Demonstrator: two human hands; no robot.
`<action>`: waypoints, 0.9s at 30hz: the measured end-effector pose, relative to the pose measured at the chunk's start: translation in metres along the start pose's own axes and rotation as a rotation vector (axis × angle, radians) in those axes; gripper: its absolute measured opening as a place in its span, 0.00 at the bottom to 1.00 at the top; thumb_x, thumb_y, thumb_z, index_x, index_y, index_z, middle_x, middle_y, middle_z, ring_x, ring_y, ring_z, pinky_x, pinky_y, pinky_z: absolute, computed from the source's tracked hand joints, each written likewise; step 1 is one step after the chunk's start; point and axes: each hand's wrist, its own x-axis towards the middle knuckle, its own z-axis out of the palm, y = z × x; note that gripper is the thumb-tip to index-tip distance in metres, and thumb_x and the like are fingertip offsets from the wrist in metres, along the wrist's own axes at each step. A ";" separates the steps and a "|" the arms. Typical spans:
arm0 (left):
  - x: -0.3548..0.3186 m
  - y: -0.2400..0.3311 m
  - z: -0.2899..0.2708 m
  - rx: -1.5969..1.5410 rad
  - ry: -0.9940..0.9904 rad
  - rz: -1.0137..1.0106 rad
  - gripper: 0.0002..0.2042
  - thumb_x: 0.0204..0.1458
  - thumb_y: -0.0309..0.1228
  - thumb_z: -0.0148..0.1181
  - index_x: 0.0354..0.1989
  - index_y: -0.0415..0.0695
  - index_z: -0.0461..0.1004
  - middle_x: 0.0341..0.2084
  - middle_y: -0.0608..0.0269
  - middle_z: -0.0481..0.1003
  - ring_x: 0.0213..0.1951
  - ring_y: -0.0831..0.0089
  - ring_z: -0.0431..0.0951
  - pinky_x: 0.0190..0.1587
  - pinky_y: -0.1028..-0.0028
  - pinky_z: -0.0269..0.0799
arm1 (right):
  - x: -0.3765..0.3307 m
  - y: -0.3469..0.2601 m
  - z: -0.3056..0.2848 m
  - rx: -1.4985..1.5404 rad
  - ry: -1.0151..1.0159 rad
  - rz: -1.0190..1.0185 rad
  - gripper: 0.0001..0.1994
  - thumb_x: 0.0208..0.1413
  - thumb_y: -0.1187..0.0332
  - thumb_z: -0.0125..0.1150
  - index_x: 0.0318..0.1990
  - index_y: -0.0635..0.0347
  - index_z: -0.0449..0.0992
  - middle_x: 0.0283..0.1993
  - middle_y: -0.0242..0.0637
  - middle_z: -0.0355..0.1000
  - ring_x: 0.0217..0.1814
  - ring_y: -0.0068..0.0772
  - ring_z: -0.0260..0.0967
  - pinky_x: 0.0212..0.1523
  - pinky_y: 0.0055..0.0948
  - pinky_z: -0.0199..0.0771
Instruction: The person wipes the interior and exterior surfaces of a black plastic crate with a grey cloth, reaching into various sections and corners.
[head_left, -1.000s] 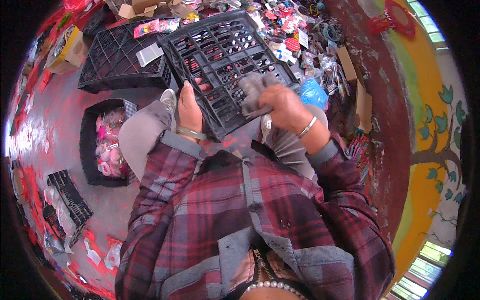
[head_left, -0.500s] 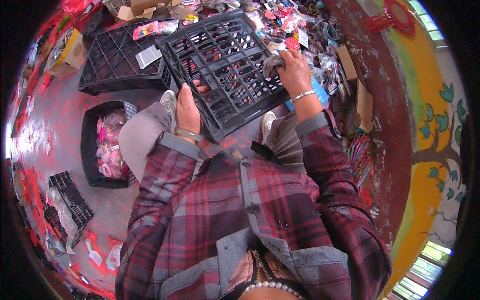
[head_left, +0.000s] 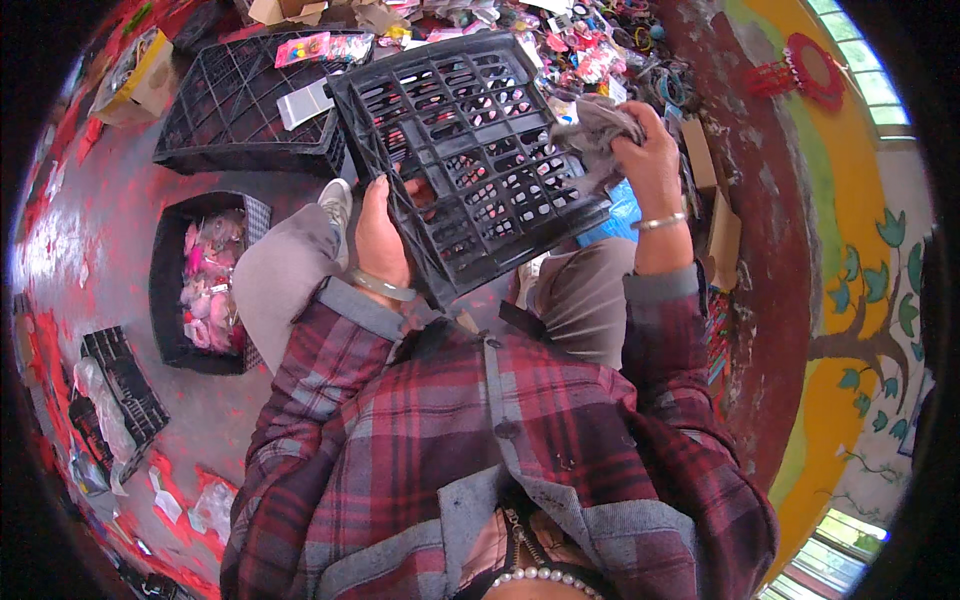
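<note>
Nearest the camera is the person's plaid shirt [head_left: 480, 450], red and grey, with both forearms rising from it toward the work.

The left hand [head_left: 380, 235] is clenched on the near left edge of a black plastic crate [head_left: 465, 150], thumb over the rim, a bangle at the wrist. The crate is held off the floor above the person's knees, tilted, its latticed face turned to the camera.

The right hand [head_left: 650, 160] is closed around a crumpled grey cloth [head_left: 595, 130] and presses it against the crate's right side. A metal bangle sits on that wrist.

Below the crate, 1 grey shoe [head_left: 335, 200] shows on the red-stained floor [head_left: 90, 230].

To the left, on the floor, stands a dark bin [head_left: 170, 290] filled with pink packets. A smaller black crate [head_left: 125, 385] lies nearer the lower left edge.

Beyond the held crate, a second black crate [head_left: 230, 110] rests flat on the floor with small packets on it. Behind both, a heap of small colourful goods [head_left: 590, 50] lies spread along the base of the painted wall [head_left: 850, 330].
</note>
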 end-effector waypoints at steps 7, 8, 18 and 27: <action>0.011 -0.005 -0.002 0.092 0.011 0.079 0.21 0.58 0.42 0.35 0.49 0.40 0.64 0.36 0.56 0.73 0.37 0.69 0.73 0.41 0.72 0.69 | 0.016 0.012 0.086 -0.707 -0.097 -0.524 0.08 0.38 0.71 0.54 0.28 0.60 0.74 0.34 0.44 0.68 0.41 0.46 0.64 0.44 0.36 0.65; 0.008 -0.003 0.002 0.091 0.023 0.089 0.21 0.58 0.42 0.34 0.48 0.39 0.65 0.36 0.57 0.73 0.37 0.70 0.73 0.41 0.72 0.69 | 0.016 0.007 0.086 -0.686 -0.120 -0.471 0.08 0.37 0.70 0.55 0.28 0.61 0.75 0.34 0.44 0.68 0.41 0.46 0.65 0.44 0.36 0.65; 0.023 -0.012 -0.013 0.242 -0.009 0.254 0.21 0.59 0.41 0.34 0.45 0.37 0.68 0.34 0.57 0.74 0.36 0.72 0.73 0.41 0.75 0.68 | -0.015 -0.038 0.118 -0.344 -0.231 -0.402 0.10 0.37 0.72 0.54 0.31 0.62 0.75 0.33 0.48 0.69 0.39 0.49 0.66 0.42 0.38 0.67; 0.024 -0.012 -0.016 0.225 0.000 0.245 0.20 0.57 0.43 0.39 0.38 0.37 0.70 0.33 0.63 0.72 0.34 0.76 0.71 0.39 0.76 0.67 | -0.062 -0.087 0.126 -0.101 -0.382 -0.637 0.18 0.35 0.77 0.53 0.41 0.63 0.71 0.44 0.47 0.67 0.47 0.49 0.63 0.49 0.37 0.62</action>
